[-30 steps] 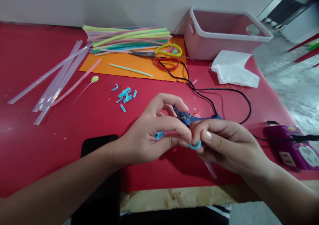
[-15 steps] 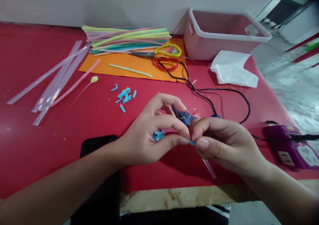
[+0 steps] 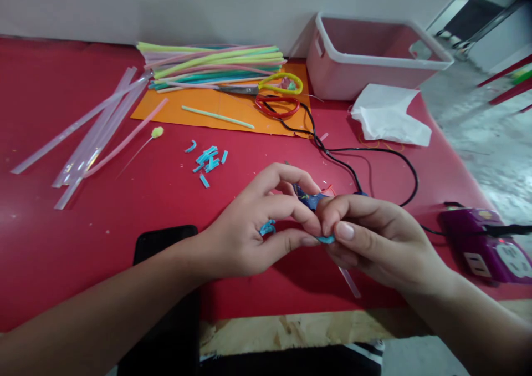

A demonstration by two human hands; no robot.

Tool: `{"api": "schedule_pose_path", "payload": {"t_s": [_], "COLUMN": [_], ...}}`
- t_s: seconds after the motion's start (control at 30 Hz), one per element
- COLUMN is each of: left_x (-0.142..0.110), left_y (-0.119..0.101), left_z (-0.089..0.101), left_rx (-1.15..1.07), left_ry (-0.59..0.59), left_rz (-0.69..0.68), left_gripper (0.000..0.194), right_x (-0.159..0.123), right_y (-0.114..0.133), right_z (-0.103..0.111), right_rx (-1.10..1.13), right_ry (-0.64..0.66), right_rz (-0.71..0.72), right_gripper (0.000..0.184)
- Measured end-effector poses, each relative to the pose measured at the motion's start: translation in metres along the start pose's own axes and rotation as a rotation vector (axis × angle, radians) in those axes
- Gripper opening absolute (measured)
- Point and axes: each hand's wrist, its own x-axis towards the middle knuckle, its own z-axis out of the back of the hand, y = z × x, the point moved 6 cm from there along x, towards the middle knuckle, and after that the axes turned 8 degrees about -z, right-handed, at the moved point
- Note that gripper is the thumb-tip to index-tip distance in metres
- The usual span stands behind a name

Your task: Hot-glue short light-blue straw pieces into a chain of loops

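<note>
My left hand [image 3: 249, 234] pinches one end of a short blue pipe cleaner piece [image 3: 326, 239] between thumb and forefinger. At its other end, the fingertips of my right hand [image 3: 382, 243] are closed on the same piece, and the two hands nearly touch. Through the gap in my left hand, a few curled blue pieces [image 3: 267, 228] show on the table. Behind the fingers lies a dark blue glue gun [image 3: 311, 201], mostly hidden, and a clear glue stick [image 3: 349, 282] pokes out below my right hand. Several straight blue pieces [image 3: 210, 158] are scattered farther back.
Pipe cleaners [image 3: 216, 65] and scissors [image 3: 278, 93] rest on orange card [image 3: 241, 110]. Several glue sticks [image 3: 100, 126] lie left, beside a yellow bud on a wire [image 3: 157, 132]. A plastic bin [image 3: 374, 68], white cloth [image 3: 388, 115], purple power strip [image 3: 477, 248] and black phone [image 3: 166, 243] surround the hands.
My left hand has shifted slightly to the right. My right thumb has lifted a little, and more of the blue piece shows between the fingertips.
</note>
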Motion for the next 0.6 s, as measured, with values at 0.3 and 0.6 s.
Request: {"api": "schedule_pose_path", "payload": {"t_s": [0.3,0.6], "left_x": [-0.004,-0.004], "left_y": [-0.002,0.000], "left_z": [0.002,0.003], "left_rx": [0.062,0.090], "left_ry": [-0.037,-0.048], "left_rz": [0.004,-0.046], "left_gripper": [0.004,0.005], "right_x": [0.001,0.000], "right_y": [0.014,0.014], "right_z": [-0.002,0.000], "right_rx": [-0.211,-0.230], "right_ry": [-0.119,-0.155], "right_rz": [0.147,0.113], "right_gripper": [0.025,0.018]}}
